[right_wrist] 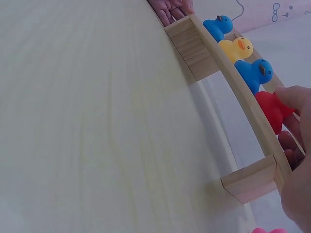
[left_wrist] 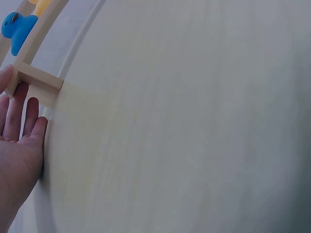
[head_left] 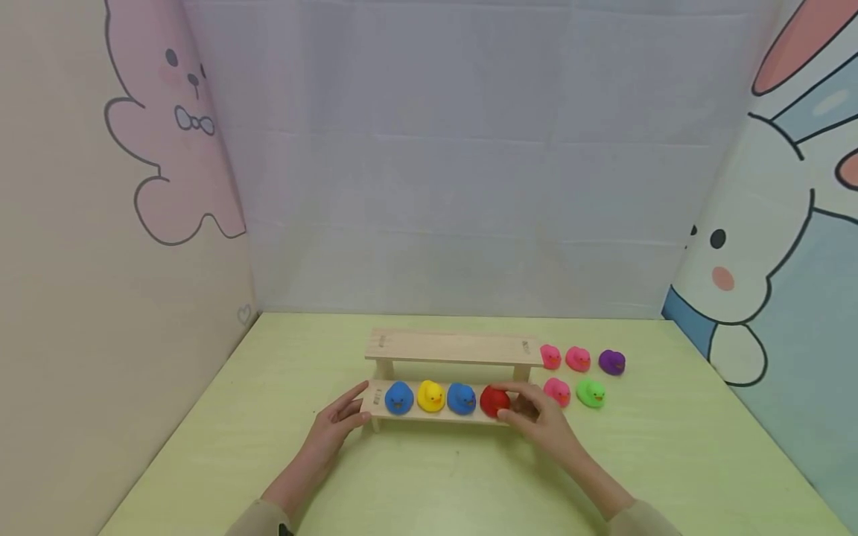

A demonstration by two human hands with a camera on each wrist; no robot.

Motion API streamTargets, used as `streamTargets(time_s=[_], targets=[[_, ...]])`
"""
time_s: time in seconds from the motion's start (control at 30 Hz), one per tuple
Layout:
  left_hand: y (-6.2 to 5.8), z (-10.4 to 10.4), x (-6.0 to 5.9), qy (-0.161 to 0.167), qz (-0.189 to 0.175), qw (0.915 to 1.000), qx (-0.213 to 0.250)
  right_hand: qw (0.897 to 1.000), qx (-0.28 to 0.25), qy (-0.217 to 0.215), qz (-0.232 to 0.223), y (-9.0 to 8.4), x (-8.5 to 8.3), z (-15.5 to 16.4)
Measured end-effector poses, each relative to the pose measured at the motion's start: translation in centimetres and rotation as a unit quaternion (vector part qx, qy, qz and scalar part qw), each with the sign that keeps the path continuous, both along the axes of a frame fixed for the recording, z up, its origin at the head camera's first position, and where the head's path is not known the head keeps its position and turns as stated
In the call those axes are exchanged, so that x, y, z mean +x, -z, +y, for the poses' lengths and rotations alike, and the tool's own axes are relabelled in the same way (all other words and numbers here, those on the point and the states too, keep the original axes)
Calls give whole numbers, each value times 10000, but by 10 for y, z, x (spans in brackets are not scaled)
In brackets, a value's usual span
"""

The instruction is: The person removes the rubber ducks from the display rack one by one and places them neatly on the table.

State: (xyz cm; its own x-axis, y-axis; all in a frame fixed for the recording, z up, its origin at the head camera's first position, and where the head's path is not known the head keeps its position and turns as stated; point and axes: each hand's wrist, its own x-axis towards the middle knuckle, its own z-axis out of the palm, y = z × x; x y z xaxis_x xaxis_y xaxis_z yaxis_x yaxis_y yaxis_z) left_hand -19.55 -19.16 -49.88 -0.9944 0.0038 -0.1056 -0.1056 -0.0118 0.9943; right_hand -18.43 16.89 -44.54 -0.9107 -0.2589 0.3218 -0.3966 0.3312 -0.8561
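A two-tier wooden stand is in the middle of the table. Along its lower step sit a blue rubber duck, a yellow duck, another blue duck and a red duck. My right hand pinches the red duck at the right end of the row, thumb in front and fingers behind. With thumb and index finger, my left hand grips the left end of the lower step. The left wrist view shows this hand at the step's end, partly cut off.
Right of the stand are pink ducks, a purple duck and a green duck on the table. The upper step partly covers one pink duck. Cloth walls with cartoon animals enclose the table at the back and sides.
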Motion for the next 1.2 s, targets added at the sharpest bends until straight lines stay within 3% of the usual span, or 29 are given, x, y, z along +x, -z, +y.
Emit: streamTargets(time_s=[0.63,0.97,1.07,1.2], targets=[[0,-1,3,-31,-193,9997,-174,9998,27,113,-190,-2,4,-2],[-1,0,3,22,-6,10000,-86,9993,223,205,-195,3,-4,4],[-2,0,4,6,28,10000,-90,9991,378,192,27,7,-11,12],[-3,-1,4,31,56,9999,-126,9970,514,123,563,-17,-3,19]])
